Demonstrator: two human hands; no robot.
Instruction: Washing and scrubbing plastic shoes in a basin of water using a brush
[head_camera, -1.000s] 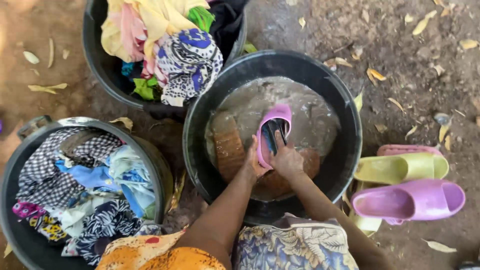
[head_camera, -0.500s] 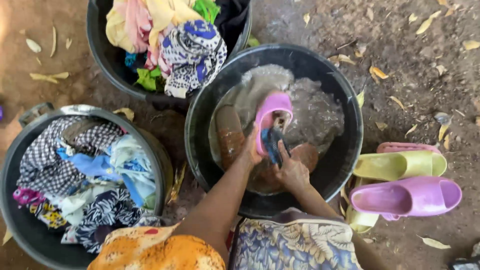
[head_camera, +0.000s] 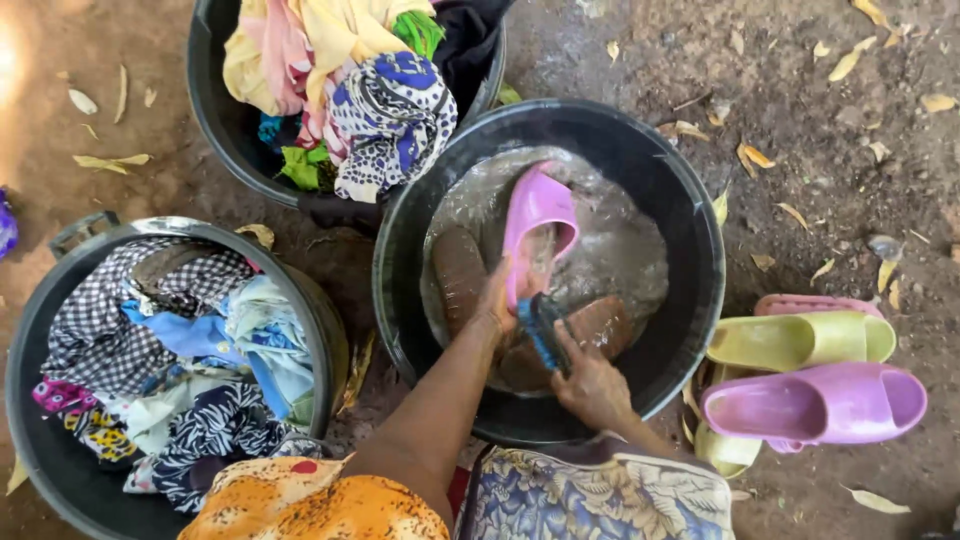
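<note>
Scrubbing is the step in hand — the left hand (head_camera: 497, 298) clamps the pink slide sandal (head_camera: 537, 225) over the black basin (head_camera: 700, 300), the right hand (head_camera: 592, 385) closed around a blue brush (head_camera: 545, 330); next, probably, turning it.

Glossy wet plastic slipper (head_camera: 537, 215), matt black plastic basin (head_camera: 690, 230).

Left hand (head_camera: 497, 300) gripping pink slipper (head_camera: 537, 215), right hand (head_camera: 592, 385) holding brush (head_camera: 543, 330)
</note>
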